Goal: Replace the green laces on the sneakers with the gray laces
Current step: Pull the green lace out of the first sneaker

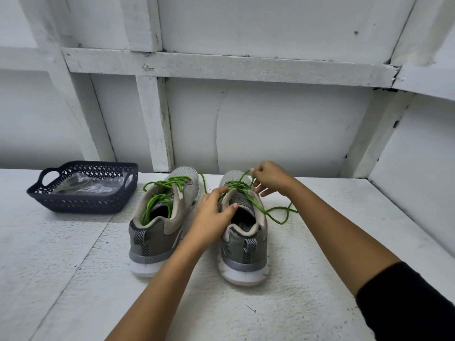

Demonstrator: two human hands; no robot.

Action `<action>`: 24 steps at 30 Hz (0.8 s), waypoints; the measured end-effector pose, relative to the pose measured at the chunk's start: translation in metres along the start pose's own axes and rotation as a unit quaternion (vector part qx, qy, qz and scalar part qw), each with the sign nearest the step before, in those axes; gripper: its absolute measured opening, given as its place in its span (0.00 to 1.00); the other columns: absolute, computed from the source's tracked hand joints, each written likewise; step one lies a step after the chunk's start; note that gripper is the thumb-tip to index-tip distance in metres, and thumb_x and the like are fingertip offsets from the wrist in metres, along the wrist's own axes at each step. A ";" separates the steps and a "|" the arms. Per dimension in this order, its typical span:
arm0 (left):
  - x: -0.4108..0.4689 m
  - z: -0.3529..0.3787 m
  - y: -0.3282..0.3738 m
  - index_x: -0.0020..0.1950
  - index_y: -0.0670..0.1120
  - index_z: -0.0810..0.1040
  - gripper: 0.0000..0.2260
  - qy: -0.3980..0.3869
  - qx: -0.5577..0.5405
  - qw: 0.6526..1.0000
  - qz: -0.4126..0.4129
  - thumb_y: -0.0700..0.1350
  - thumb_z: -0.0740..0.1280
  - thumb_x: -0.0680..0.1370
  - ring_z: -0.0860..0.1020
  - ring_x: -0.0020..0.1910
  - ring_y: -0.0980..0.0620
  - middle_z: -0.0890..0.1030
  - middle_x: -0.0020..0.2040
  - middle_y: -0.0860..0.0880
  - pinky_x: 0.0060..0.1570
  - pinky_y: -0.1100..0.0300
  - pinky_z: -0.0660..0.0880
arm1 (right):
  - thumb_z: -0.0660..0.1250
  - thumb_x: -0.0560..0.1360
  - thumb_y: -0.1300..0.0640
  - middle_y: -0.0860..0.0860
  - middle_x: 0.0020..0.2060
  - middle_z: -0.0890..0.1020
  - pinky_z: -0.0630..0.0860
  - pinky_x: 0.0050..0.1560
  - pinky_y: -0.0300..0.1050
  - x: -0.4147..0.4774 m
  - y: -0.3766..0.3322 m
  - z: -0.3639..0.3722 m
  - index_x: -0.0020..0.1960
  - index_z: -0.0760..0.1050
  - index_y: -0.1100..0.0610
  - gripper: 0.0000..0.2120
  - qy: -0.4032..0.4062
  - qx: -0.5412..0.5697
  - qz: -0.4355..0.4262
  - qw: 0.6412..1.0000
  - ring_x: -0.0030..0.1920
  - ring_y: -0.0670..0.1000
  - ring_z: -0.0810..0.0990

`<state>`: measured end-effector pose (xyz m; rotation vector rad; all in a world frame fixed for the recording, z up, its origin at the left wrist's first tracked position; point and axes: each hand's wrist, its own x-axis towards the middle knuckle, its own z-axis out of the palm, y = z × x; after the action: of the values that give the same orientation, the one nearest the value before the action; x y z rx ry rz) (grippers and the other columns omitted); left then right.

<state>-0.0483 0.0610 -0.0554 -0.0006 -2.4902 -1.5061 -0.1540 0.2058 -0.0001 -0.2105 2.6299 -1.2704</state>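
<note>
basket: far left, clear bag inside; gray laces likely there, can't tell
left sneaker: fully laced green, untouched
left hand: grips right sneaker at the tongue, likely bracing it
right hand: pinches green lace above the eyelets, likely pulling it out

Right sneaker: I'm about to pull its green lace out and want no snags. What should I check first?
1. Left hand grips right sneaker at the tongue: ok.
2. Right hand pinches green lace: ok.
3. Lace untied, loose end on table: ok.
4. Left sneaker unlaced: not ok, still laced.
5. Gray laces ready: cannot tell; basket holds a clear bag, contents unclear.
</note>
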 end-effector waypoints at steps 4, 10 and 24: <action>-0.001 0.000 0.002 0.68 0.47 0.70 0.20 0.007 0.002 1.000 -0.003 0.44 0.67 0.77 0.67 0.66 0.51 0.69 0.65 0.46 0.66 0.59 0.63 | 0.63 0.79 0.58 0.52 0.32 0.76 0.74 0.30 0.36 -0.007 0.005 -0.005 0.37 0.71 0.58 0.12 -0.092 -0.043 -0.006 0.995 0.31 0.46 0.76; -0.003 -0.001 0.005 0.69 0.48 0.69 0.20 0.006 -0.001 1.000 -0.012 0.44 0.66 0.77 0.66 0.66 0.51 0.67 0.66 0.46 0.64 0.62 0.62 | 0.57 0.81 0.59 0.55 0.33 0.77 0.75 0.28 0.37 -0.003 -0.004 -0.016 0.39 0.69 0.59 0.13 0.017 0.142 -0.015 0.990 0.27 0.46 0.78; -0.004 -0.001 0.004 0.66 0.48 0.72 0.17 -0.005 -0.030 1.000 -0.005 0.44 0.66 0.77 0.70 0.63 0.51 0.73 0.63 0.47 0.64 0.51 0.68 | 0.56 0.82 0.58 0.54 0.31 0.77 0.76 0.25 0.37 0.000 -0.008 -0.013 0.38 0.69 0.58 0.14 0.100 0.133 -0.024 0.986 0.23 0.44 0.77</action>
<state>-0.0433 0.0626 -0.0519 -0.0055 -2.4554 -1.5872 -0.1568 0.2110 0.0140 -0.1067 2.5887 -1.7231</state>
